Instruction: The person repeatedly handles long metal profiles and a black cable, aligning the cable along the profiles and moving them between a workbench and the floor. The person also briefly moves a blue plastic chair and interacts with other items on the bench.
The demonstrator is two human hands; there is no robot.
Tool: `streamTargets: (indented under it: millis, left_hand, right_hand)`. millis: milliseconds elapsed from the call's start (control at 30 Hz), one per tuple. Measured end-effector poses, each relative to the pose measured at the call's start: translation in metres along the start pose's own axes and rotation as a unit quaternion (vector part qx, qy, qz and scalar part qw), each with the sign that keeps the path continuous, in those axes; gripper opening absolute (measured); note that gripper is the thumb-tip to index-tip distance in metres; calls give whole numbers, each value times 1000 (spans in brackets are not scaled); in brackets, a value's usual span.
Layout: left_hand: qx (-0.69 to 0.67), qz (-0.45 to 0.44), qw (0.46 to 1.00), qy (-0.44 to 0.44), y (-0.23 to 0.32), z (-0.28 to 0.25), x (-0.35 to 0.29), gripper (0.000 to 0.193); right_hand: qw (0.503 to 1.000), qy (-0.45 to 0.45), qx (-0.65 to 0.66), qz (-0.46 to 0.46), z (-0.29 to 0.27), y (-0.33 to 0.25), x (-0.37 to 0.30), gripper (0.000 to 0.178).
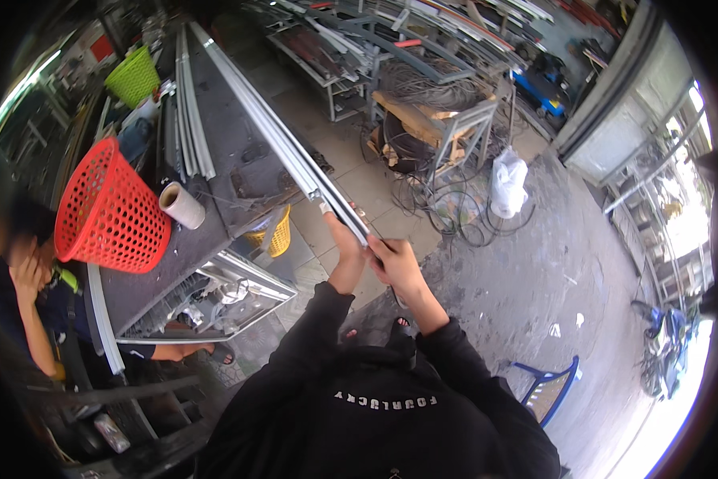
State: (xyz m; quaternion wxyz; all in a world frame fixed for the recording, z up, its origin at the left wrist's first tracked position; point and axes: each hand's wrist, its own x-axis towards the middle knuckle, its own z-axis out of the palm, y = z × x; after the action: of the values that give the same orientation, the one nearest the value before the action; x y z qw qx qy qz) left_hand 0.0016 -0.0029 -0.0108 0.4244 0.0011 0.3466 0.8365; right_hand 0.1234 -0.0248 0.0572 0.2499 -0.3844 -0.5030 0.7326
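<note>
Long silvery metal profiles (271, 136) slant from the far end of the dark workbench (235, 144) toward me, their near ends in my hands. My left hand (345, 246) is closed around them from the left side, close to the end. Beside it, my right hand (396, 263) is closed at the tip of a profile, its fingers touching a dark strip there. Whether that strip is a separate piece, I cannot tell. More pale profiles (187, 120) lie on the bench to the left.
A red perforated basket (111, 211) and a wrapped roll (182, 205) stand on the bench. A person (31, 279) sits at the left. Coiled cable (431, 92), a white plastic bag (508, 184) and a blue-framed object (552, 391) are to the right.
</note>
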Motion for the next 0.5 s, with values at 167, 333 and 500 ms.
streamTargets:
  millis: [167, 333, 500]
  left_hand:
    - [-5, -13, 1000, -14, 5, 2, 0, 51]
    - [28, -19, 998, 54, 8, 8, -3, 42]
    - [28, -19, 999, 33, 9, 10, -5, 42]
  right_hand:
    - [980, 11, -114, -161, -11, 22, 1, 29]
    - [793, 182, -363, -453, -36, 41, -33, 17]
    - [967, 86, -208, -117, -21, 31, -51, 35]
